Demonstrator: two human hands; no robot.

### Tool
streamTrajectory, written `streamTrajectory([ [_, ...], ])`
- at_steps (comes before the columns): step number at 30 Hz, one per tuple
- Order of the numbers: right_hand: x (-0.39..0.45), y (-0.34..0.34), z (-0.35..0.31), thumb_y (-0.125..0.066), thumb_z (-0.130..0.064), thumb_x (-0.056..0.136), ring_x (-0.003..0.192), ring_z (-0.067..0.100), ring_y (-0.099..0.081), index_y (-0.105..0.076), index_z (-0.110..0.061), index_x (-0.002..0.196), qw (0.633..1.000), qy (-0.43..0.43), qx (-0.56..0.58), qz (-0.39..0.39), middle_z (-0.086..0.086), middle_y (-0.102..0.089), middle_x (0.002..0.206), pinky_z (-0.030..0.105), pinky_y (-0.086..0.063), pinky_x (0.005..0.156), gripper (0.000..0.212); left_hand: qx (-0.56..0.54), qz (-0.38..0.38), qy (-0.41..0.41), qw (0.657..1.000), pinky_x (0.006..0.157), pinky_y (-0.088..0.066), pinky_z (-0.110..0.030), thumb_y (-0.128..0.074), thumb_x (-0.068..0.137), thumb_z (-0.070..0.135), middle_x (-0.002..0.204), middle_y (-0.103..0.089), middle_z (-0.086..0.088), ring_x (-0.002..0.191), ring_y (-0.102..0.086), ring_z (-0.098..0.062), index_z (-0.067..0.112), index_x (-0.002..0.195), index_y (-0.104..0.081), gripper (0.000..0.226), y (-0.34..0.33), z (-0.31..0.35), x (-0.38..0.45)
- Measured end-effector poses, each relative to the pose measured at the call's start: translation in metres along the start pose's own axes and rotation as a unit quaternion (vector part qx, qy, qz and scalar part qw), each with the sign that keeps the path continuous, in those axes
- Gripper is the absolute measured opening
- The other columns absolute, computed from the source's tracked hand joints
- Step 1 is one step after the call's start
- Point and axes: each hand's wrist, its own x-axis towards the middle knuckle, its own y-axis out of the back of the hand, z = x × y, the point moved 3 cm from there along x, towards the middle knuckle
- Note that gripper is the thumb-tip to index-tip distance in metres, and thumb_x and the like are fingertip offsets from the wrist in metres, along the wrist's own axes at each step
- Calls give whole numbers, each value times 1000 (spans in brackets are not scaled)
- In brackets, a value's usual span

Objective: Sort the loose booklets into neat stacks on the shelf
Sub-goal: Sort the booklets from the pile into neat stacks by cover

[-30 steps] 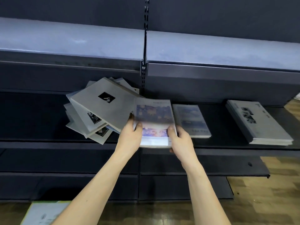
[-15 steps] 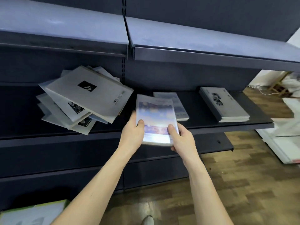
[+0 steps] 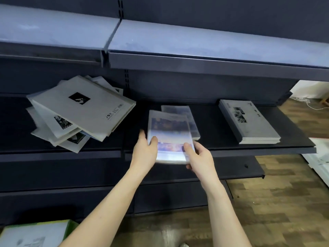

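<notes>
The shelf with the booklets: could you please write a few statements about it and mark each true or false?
1. Both hands, left and right, hold the colourful booklet. True.
2. The grey pile at the left of the shelf is neatly squared. False: its booklets lie fanned at different angles.
3. A tidy grey stack lies at the right end of the shelf. True.
4. The held booklet lies flat on the grey stack. False: it is over another colourful booklet in the middle.
</notes>
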Motion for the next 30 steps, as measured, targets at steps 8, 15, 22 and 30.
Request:
streamTrajectory([
  [8,68,56,18,-52,-17,94,81,13,-65,-68,-22,108,997,-22,9,-71,-1,-73,96,21,-51,59,23,7,68,22,997,77,-38,-26,-53,96,29,124,-59,-3,100,-54,-16,9,134,-46,43,-66,17,29],
  [15,108,80,33,-56,-21,92,91,10,-67,-70,-21,103,995,0,-20,-94,-8,-73,95,26,-49,80,18,13,77,44,996,79,-40,-27,-51,96,24,107,-61,3,93,-56,-15,15,127,-57,33,-99,23,40],
  [22,127,78,26,-52,-20,95,95,9,-67,-70,-22,105,993,23,-37,-110,-5,-74,99,26,-50,81,20,53,79,36,995,78,-44,-26,-49,97,20,122,-60,-5,98,-59,-17,19,139,-49,42,-111,22,61],
  [30,151,57,17,-45,-16,100,76,14,-51,-60,-30,82,976,110,-168,-90,-11,-58,74,31,-37,81,27,228,93,15,969,114,-23,-38,-40,102,20,145,-46,-10,133,-37,-32,15,148,-34,47,-110,29,82],
])
